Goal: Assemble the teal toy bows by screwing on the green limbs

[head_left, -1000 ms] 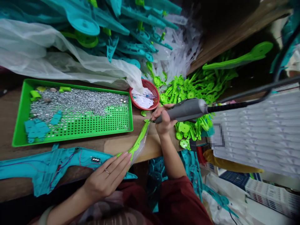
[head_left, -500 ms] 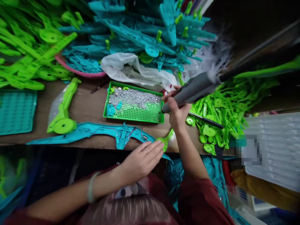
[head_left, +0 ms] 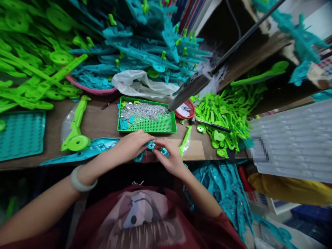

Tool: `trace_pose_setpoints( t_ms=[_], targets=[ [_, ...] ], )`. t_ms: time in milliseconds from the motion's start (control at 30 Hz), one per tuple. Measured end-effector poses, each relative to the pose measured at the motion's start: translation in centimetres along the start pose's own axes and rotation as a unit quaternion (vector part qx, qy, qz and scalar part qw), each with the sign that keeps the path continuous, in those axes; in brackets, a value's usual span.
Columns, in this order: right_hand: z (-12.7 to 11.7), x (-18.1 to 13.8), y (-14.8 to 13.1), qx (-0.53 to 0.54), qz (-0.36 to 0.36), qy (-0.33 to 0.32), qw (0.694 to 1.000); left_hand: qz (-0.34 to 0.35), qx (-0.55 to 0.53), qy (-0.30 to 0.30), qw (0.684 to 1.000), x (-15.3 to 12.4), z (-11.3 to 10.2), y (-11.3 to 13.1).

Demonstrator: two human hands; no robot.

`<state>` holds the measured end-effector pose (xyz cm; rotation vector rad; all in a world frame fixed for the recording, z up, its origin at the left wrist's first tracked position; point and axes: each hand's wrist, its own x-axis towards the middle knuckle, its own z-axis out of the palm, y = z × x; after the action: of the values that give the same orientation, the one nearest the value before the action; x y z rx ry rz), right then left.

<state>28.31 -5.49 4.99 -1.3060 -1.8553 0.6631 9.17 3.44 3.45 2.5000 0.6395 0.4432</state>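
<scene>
A long blue plastic toy bow shell (head_left: pixel 77 155) lies along the table's front edge, its middle largely covered by my hands. My left hand (head_left: pixel 135 143) rests over the shell, fingers bent together and fingertips at its middle. Facing it, my right hand (head_left: pixel 169 157) closes thumb and fingers round the same spot; any small piece between them is hidden. Just beyond is a green perforated tray (head_left: pixel 147 131) with many small silvery screws and a few blue and lime pieces. A grey power screwdriver (head_left: pixel 192 90) hangs at a slant, its tip over the tray's right end, untouched.
Lime green arm parts (head_left: pixel 76 133) lie left, another (head_left: pixel 185 141) right. A small hammer (head_left: pixel 212 125) and a red basket (head_left: pixel 190 111) are right of the tray. Piled blue shells (head_left: pixel 145 52) and a pink basin (head_left: pixel 90 90) stand behind. A teal tray (head_left: pixel 23 138) sits left.
My right hand has let go of the power screwdriver, which now hangs free, and has come down to the bow shell. My left hand has moved left from the lime part to the shell's middle.
</scene>
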Motion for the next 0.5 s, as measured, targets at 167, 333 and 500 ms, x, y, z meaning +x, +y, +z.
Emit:
trace_pose_setpoints(
  t_ms=[167,333,500],
  targets=[
    [-2.0,-1.8,1.0,0.032,0.042,0.03,0.998,-0.003,-0.062,-0.027,0.998,-0.8,-1.1,-0.4],
    [-1.4,0.3,1.8,0.07,0.021,0.0,0.997,-0.045,-0.124,0.009,0.991,-1.6,-1.0,0.1],
    [-2.3,1.8,1.5,0.15,-0.032,-0.091,0.984,-0.072,-0.118,0.034,0.99,-1.7,-0.9,0.3]
  ],
)
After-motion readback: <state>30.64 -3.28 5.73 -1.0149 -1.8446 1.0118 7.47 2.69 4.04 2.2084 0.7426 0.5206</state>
